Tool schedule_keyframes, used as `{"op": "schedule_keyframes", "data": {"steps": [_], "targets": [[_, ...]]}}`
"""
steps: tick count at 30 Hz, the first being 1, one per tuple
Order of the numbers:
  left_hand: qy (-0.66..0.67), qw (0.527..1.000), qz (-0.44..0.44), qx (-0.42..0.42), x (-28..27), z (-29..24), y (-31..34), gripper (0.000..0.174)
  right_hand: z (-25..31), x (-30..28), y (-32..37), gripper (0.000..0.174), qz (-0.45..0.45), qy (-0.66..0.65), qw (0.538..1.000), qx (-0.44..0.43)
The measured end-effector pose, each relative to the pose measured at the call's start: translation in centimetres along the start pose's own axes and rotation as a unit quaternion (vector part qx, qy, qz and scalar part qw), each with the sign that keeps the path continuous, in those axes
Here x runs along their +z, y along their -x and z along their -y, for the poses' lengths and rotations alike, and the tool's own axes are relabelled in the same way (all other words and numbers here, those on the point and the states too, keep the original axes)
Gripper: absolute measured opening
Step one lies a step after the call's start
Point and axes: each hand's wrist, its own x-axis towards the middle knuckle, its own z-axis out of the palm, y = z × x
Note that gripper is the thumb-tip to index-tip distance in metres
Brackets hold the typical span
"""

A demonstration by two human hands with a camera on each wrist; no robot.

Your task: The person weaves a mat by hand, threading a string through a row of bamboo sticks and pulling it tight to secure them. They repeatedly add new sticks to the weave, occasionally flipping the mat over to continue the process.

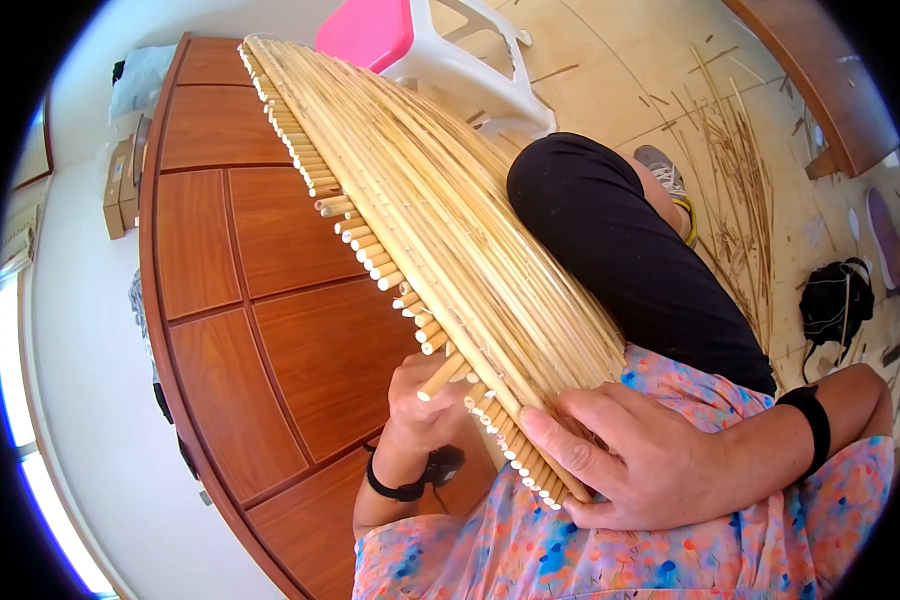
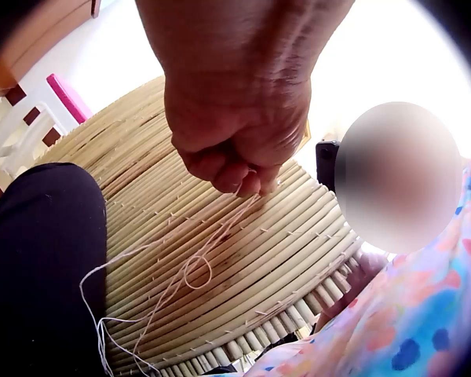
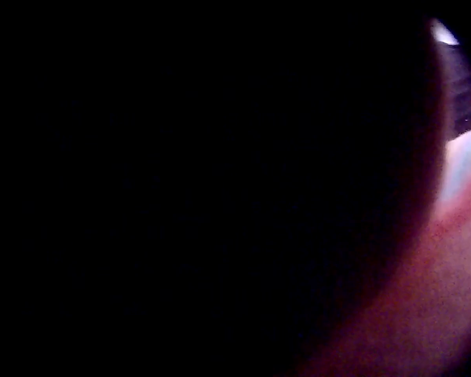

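Observation:
A large mat of pale straw-coloured stalks [image 1: 420, 210], stitched together with fine thread, slants up from the person's lap. The right hand [image 1: 665, 460] grips its near end, fingers lying over the outer stalks. Below the mat's left edge, the left hand [image 1: 420, 405] is partly hidden by protruding stalk ends. In the left wrist view, that hand [image 2: 235, 133] is curled close against the mat's other face, its fingertips pinching light thread [image 2: 220, 228]. Loose loops of the thread trail across the stalks toward the dark-trousered knee [image 2: 47, 259]. The right wrist view is almost wholly dark.
A white plastic chair [image 1: 525, 95] with a pink seat stands beyond the mat. Loose stalks [image 1: 740, 190] lie scattered on the tiled floor, near a black bag [image 1: 838, 305]. Reddish-brown wooden panelling [image 1: 310, 350] is at left, a wooden furniture edge [image 1: 830, 80] at upper right.

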Motion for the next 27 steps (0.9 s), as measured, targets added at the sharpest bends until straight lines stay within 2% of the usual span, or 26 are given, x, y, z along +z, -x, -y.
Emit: {"op": "schedule_keyframes", "data": {"steps": [15, 20, 22, 24, 26, 27], "targets": [[-0.007, 1.0, 0.02, -0.007, -0.7, -0.2, 0.1, 0.019, 0.1, 0.1, -0.3, 0.062, 0.026, 0.02, 0.999, -0.01], [-0.005, 0.999, 0.01, -0.036, -1.3, 0.2, 1.5, 0.022, 0.2, 0.5, -1.0, 0.056, 0.065, 0.071, 0.995, -0.032], [0.035, 0.995, 0.001, -0.089, -1.5, 0.6, 2.6, 0.024, 0.4, 0.6, -1.2, 0.054, 0.066, 0.078, 0.994, -0.032], [0.056, 0.993, -0.01, -0.105, -1.5, 0.6, 2.9, 0.024, 0.5, 0.8, -1.3, 0.053, 0.064, 0.088, 0.994, -0.031], [0.056, 0.995, -0.022, -0.085, -1.3, 0.4, 2.5, 0.024, 0.5, 1.3, -1.2, 0.053, 0.058, 0.1, 0.993, -0.029], [0.074, 0.991, -0.014, -0.112, -1.3, 0.6, 2.8, 0.023, 0.5, 1.4, -1.2, 0.053, 0.053, 0.094, 0.994, -0.024]]}}
